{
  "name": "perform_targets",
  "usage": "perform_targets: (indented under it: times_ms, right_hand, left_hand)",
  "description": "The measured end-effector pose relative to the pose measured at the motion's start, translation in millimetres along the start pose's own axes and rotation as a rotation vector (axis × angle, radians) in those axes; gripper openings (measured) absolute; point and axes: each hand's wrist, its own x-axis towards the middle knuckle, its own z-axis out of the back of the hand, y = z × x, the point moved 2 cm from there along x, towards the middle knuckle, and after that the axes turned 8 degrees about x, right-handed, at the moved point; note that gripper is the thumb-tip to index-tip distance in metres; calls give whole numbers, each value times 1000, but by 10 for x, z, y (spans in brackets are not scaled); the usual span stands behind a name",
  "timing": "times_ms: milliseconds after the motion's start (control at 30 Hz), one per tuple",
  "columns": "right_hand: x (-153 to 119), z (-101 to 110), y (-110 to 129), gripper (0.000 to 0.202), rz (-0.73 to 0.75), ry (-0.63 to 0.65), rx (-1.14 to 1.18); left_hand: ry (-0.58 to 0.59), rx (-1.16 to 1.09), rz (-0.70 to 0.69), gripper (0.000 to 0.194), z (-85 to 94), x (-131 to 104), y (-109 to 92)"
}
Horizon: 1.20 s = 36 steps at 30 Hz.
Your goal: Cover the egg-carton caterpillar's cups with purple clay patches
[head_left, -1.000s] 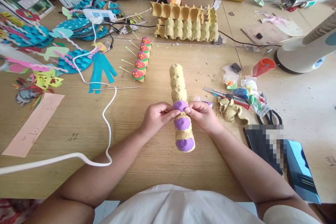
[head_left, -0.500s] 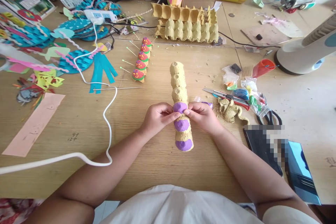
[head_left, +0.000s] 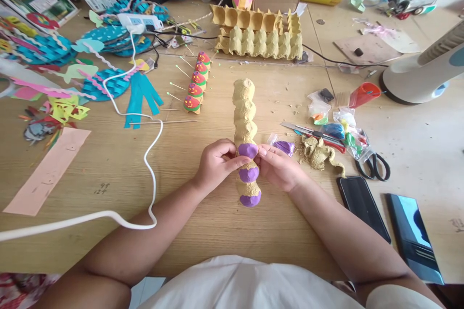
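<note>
A long strip of tan egg-carton cups [head_left: 244, 108] lies lengthwise on the wooden table [head_left: 203, 222]. Its three nearest cups are capped with purple clay [head_left: 248, 174]. My left hand [head_left: 216, 162] grips the strip from the left, thumb on the farthest purple cap. My right hand [head_left: 277, 167] holds it from the right, fingertips pressing the same cap. A small bag of purple clay [head_left: 283, 146] lies just right of the strip.
A painted red-and-green cup caterpillar [head_left: 196, 85] sits to the upper left, whole egg cartons [head_left: 259, 35] behind it. A white cable [head_left: 145, 169] loops at left. Clay bags [head_left: 340, 128], scissors [head_left: 373, 166], two phones [head_left: 362, 205] and a fan base [head_left: 416, 75] lie at right.
The strip's far end has lifted and its near end has drawn in, so it looks shorter. My right hand has rolled lower on the strip. The left hand has stayed in place.
</note>
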Motion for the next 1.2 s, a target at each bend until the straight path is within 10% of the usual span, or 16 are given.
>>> perform_targets:
  times_ms: [467,800,1200]
  right_hand:
    - [-33,-78,-15,34,-6,-6,88]
    - [-44,-69,-16,27,58,60,61]
    - [-78,-145,-42,29,153,70,-117]
  left_hand:
    - [13,47,-130,37,-22,-1,-41]
    - [245,-644,375,41,-157,-38,27]
    - [263,-812,638,24,-137,-68,-211]
